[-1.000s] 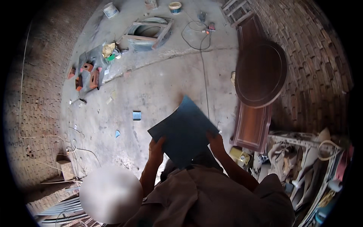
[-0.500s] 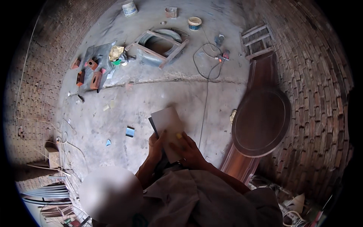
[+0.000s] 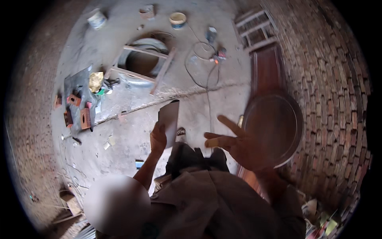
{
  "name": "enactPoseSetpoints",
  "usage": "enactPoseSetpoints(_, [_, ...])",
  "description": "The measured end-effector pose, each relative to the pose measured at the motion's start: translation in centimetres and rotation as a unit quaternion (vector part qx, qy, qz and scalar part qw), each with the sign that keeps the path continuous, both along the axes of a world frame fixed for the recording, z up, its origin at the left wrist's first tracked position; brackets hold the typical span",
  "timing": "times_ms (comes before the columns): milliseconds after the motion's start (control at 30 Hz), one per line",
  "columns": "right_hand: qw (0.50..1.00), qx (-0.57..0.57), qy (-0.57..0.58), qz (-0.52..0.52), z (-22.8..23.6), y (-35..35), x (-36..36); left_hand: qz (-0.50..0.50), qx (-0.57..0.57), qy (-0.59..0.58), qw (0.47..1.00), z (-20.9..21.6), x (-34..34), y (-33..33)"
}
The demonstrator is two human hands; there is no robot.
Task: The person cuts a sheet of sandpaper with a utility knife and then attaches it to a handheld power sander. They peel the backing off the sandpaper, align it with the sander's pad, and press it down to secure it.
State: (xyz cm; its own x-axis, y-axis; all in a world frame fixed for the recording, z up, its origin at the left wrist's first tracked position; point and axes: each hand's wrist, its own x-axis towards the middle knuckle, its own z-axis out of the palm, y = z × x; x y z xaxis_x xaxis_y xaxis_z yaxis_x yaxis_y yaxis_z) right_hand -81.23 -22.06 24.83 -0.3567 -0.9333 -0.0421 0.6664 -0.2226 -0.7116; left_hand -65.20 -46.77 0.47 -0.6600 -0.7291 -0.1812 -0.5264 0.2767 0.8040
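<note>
My left hand is closed on a folded sheet of sandpaper-like material, pale on its broad face with a dark edge. The sheet stands up in front of my knees, its lower part between thumb and fingers. To the right, my right hand holds nothing; its fingers are stretched apart, and one has a yellow wrap round it. Just beyond that hand is a round dark-brown wooden panel with a pale rim, lying over a long reddish-brown board. My forearm and hand overlap the panel's lower left edge.
A wooden frame lies over a round metal ring at the far middle. Hollow bricks and a dark sheet are at left. A corded power tool, buckets and a ladder-like wooden frame lie farther off. Brick walls flank both sides.
My right hand has come off the sheet and moved right, its fingers spreading. My left hand keeps the sheet, now turned more edge-on. The view has shifted, bringing my knees and a shoe into sight.
</note>
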Motion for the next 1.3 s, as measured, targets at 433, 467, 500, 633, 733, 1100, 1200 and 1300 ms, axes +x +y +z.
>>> enactPoseSetpoints(433, [0.76,-0.089,0.629,0.139,11.2,-14.2,-18.2,0.033,0.02,-0.144,0.989,-13.9,3.8,-3.4])
enactPoseSetpoints(467, [0.75,-0.095,0.64,0.135,11.4,-15.1,-21.0,0.049,0.005,-0.167,0.985,-13.5,5.3,-3.5])
enactPoseSetpoints(500, [0.728,-0.08,0.668,0.132,11.7,-15.0,-22.6,0.044,0.0,-0.165,0.985,-14.9,5.0,-3.7])
enactPoseSetpoints(633, [0.676,-0.052,0.726,0.12,10.3,-16.3,-31.4,0.087,-0.022,-0.233,0.968,-15.2,1.5,-3.7])
enactPoseSetpoints(733, [0.655,-0.048,0.746,0.113,10.6,-16.9,-36.7,0.127,-0.08,-0.308,0.939,-15.6,-1.2,-3.0])
enactPoseSetpoints(1100, [0.692,-0.165,0.681,0.173,13.1,-23.2,-51.0,0.134,0.095,-0.308,0.937,-12.6,-22.9,-3.4])
enactPoseSetpoints(1200, [0.703,-0.192,0.656,0.197,12.5,-27.7,-54.8,0.146,0.119,-0.299,0.935,-14.0,-26.3,-5.8])
enactPoseSetpoints(1300, [0.708,-0.217,0.635,0.221,11.1,-33.4,-58.2,0.166,0.142,-0.277,0.936,-15.9,-30.4,-9.3])
